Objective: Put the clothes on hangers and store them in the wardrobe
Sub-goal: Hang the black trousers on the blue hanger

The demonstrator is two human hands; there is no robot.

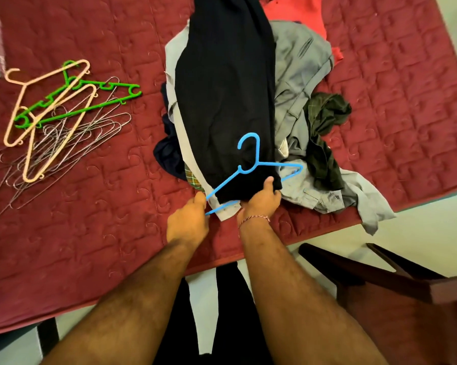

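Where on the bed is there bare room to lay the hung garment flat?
Bare red quilt lies between the spare hangers and the clothes pile, widening toward the near edge below the hangers. Another bare stretch lies right of the pile. The middle is crowded: both hands, left and right, work the blue hanger there.

A long black garment [224, 101] lies over the clothes pile [301, 101] on the bed, its near end threaded through a blue hanger [251, 167].
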